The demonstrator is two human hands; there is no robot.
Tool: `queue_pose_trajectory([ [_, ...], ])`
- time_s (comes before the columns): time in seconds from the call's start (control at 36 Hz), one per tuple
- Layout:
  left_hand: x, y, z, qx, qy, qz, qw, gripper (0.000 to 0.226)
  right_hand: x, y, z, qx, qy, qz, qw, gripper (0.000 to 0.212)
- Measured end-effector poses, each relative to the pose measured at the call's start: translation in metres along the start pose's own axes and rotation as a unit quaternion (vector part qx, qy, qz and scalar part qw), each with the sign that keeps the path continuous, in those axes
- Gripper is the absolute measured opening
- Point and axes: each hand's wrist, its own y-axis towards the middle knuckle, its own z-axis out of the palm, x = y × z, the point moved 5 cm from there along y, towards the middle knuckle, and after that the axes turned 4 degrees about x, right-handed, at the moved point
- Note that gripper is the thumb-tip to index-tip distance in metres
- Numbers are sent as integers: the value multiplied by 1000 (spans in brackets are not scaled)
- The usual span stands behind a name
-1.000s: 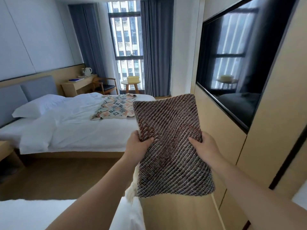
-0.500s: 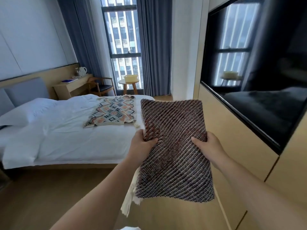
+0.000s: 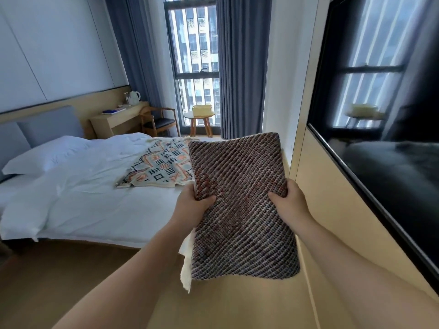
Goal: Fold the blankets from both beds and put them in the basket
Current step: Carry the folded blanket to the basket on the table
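Now my left hand (image 3: 192,205) and right hand (image 3: 288,201) each grip a side edge of the folded brown blanket (image 3: 240,162), thumbs curled over its face, holding it up between them. Just beyond my left hand the patterned blanket (image 3: 161,166) lies on the bed (image 3: 95,200). Far ahead of both hands, the basket (image 3: 202,109) sits on a small round table (image 3: 190,115).

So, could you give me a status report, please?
Left hand, right hand grip folded brown blanket. Patterned blanket on bed. Basket on far table. No obstacle seen.
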Motion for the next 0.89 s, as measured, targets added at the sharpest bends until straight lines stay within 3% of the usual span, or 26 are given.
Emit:
queue_pose_trajectory([
  [0.31, 38, 137, 34, 16, 27, -13, 999, 43, -34, 114, 8, -22, -19, 17, 999, 37],
  [0.89, 67, 449, 52, 101, 39, -18, 994, 26, -69, 382, 82, -92, -65, 83, 990, 35],
])
